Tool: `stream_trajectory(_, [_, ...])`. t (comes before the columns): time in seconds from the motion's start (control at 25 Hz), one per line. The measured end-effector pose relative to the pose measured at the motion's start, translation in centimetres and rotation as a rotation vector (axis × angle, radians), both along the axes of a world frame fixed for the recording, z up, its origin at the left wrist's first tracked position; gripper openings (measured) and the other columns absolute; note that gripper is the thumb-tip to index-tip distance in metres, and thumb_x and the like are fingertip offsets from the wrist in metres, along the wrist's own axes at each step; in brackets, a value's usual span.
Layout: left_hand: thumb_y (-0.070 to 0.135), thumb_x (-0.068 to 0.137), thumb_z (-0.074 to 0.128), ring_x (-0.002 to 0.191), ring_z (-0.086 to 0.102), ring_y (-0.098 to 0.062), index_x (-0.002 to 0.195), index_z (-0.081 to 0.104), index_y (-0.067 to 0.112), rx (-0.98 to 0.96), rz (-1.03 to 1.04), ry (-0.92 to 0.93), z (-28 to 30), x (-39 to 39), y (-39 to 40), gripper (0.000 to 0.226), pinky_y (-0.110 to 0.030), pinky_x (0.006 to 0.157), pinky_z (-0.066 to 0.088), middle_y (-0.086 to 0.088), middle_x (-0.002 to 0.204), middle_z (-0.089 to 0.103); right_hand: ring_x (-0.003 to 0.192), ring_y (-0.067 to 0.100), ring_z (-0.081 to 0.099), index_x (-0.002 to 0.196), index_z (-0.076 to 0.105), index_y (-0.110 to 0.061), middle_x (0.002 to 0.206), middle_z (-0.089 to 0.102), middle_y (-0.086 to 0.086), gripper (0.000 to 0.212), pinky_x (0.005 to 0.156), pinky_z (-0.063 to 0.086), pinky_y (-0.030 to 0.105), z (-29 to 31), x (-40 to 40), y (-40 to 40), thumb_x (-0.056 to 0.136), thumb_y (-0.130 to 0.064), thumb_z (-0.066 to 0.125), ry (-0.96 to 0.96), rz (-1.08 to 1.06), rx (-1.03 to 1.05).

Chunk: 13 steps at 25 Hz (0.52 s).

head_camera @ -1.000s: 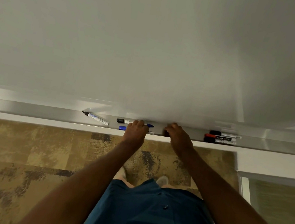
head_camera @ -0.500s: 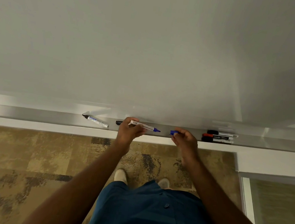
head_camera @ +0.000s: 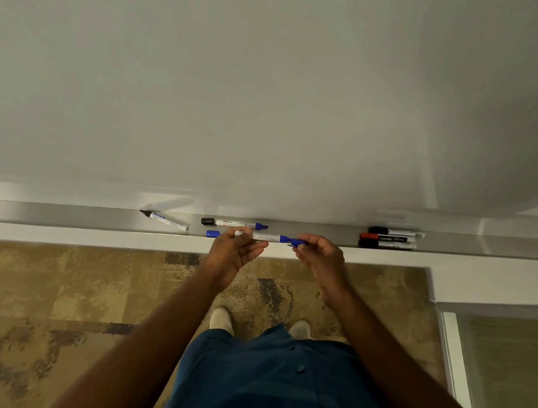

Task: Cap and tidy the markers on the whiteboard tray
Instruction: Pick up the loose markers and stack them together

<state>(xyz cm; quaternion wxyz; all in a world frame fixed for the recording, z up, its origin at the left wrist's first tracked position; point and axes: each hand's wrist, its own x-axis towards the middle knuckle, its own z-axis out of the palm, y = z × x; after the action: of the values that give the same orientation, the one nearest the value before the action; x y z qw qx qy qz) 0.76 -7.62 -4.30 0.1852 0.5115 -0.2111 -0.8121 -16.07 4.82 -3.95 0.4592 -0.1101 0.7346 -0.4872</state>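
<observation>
Head view — left hand (head_camera: 234,254) fingers grip blue marker (head_camera: 264,236), right hand (head_camera: 320,257) fingers pinch its cap (head_camera: 297,242) — above tray (head_camera: 86,216).

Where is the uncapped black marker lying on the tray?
In the head view, the black marker lies tilted at the tray's left, apart from the others and left of the left hand.

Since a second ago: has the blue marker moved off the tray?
Yes. The blue marker is lifted off the tray toward the person, held by the left hand; the right hand is at its cap end.
</observation>
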Motion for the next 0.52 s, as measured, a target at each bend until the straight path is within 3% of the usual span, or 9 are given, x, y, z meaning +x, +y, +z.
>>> stream_trajectory(0.16, [0.021,0.106,0.048,0.092,0.074,-0.029,0.119,0.061,0.008,-0.074,-0.091,-0.081,0.2,-0.7,0.7,0.023,-0.032,0.072,0.062,-0.017,0.106,0.071,0.092,0.007,0.073,0.116,0.069,-0.018,0.109,0.073,0.001,0.024,0.074,0.058,0.017,0.6,-0.3,0.9,0.094,-0.009,0.065,0.042,0.100,-0.042])
stream_trajectory(0.28, [0.023,0.105,0.051,0.084,0.070,-0.024,0.119,0.063,0.005,-0.120,-0.142,-0.102,0.2,-0.7,1.1,0.026,-0.031,0.071,0.059,-0.015,0.099,0.069,0.089,-0.003,0.070,0.114,0.070,-0.017,0.104,0.072,-0.006,0.022,0.072,0.057,0.014,1.3,-0.9,1.5,0.094,-0.010,0.067,0.166,0.168,-0.028])
stream_trajectory(0.4, [0.021,0.102,0.057,0.080,0.074,-0.024,0.116,0.065,0.002,-0.083,-0.167,-0.067,0.5,-1.0,1.4,0.026,-0.029,0.069,0.062,-0.015,0.093,0.074,0.093,0.006,0.069,0.115,0.071,-0.014,0.104,0.072,-0.005,0.024,0.081,0.058,0.021,2.2,-1.6,2.3,0.092,-0.012,0.070,0.275,0.225,-0.006])
stream_trajectory(0.52, [0.020,0.100,0.059,0.083,0.077,-0.026,0.116,0.064,0.001,-0.051,-0.193,-0.037,0.8,-1.5,1.9,0.026,-0.030,0.068,0.063,-0.018,0.096,0.077,0.096,0.012,0.068,0.113,0.072,-0.010,0.103,0.071,-0.001,0.024,0.083,0.060,0.026,3.3,-2.7,2.9,0.088,-0.010,0.073,0.252,0.215,-0.006])
